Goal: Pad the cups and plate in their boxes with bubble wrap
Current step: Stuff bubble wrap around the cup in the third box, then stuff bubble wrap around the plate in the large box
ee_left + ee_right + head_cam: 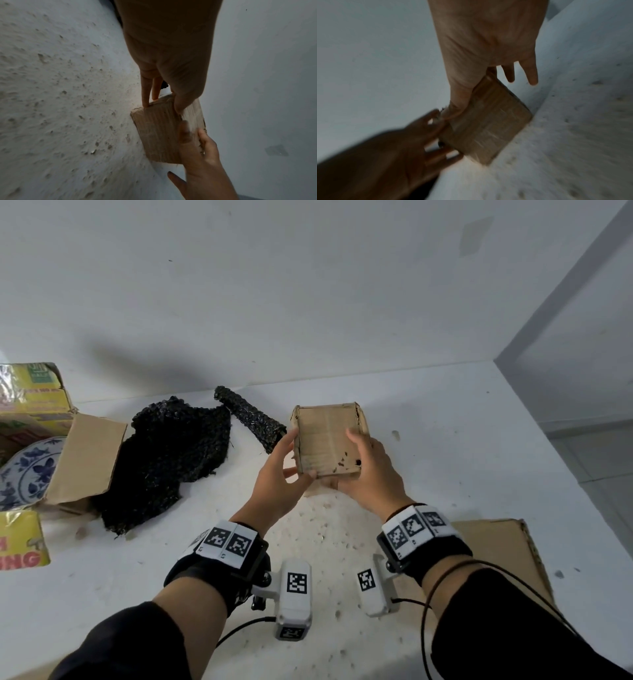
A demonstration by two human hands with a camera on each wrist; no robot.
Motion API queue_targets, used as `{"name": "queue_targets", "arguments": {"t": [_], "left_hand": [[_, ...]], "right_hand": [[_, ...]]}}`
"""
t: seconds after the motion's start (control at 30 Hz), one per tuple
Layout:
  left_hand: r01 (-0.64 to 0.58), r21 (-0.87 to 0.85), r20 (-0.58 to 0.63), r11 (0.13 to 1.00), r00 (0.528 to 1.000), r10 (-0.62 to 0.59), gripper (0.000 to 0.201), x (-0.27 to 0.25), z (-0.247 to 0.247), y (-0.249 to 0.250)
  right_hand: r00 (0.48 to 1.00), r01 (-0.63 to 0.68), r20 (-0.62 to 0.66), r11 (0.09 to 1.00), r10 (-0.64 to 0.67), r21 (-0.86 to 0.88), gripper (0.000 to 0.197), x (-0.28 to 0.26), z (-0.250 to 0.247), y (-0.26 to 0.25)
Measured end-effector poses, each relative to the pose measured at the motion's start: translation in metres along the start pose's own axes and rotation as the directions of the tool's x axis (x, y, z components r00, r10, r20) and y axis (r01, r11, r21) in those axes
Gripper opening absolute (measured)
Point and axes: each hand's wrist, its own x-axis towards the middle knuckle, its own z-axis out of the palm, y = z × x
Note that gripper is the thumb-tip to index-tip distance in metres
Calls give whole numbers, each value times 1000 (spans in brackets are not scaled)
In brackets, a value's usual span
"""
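Small cardboard box (328, 440) held between left hand (281, 474) and right hand (368, 470), seemingly closed.

**Left wrist view: small cardboard box held from both ends**

My left hand (169, 54) reaches down the frame to the small cardboard box (159, 134). My thumb lies across its upper face; two fingers (145, 93) run straight down to its near corner edge. My right hand (204, 166) comes in from the lower right, its thumb on the same face, fingers behind the far edge. The box sits against a pitted white surface (60, 108). Box flaps appear closed; contents not visible.
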Motion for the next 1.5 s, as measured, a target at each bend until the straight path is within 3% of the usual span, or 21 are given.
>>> {"name": "queue_targets", "arguments": {"t": [0.13,0.23,0.33,0.43,0.53,0.7,0.87,0.97,1.07,1.3,1.5], "left_hand": [[-26,31,5,999,1000,26,76,1,-1,-4],[-27,30,10,999,1000,27,76,1,-1,-5],[-25,24,12,999,1000,25,75,1,-1,-6],[-28,15,16,1000,1000,27,76,3,-1,-8],[-41,3,17,999,999,41,76,4,-1,-9],[-65,-1,36,998,997,65,75,6,-3,-13],[-60,-9,36,998,998,60,75,6,-3,-14],[-34,-22,38,999,999,35,75,5,-3,-11],[-36,-30,25,999,999,37,74,4,-3,-8],[-22,-13,16,1000,1000,23,72,2,-1,-2],[28,119,17,992,999,-30,76,1,0,5]], "right_hand": [[977,108,-155,965,-148,-240,105,2,17,9],[965,134,-184,957,-184,-256,104,0,21,10],[981,116,-112,942,-158,-316,102,0,17,8],[998,50,-12,937,-58,-347,113,1,7,5],[997,-44,-65,963,28,-267,110,-2,10,-3],[989,-19,-146,937,-35,-348,95,-6,20,0],[998,8,-48,931,-28,-365,84,-3,14,1],[998,-19,51,956,36,-292,91,1,5,2],[995,-67,54,979,79,-190,96,4,2,-2],[999,16,38,940,-3,-342,77,1,8,1],[997,10,70,908,21,-420,85,-3,1,-3]]}}
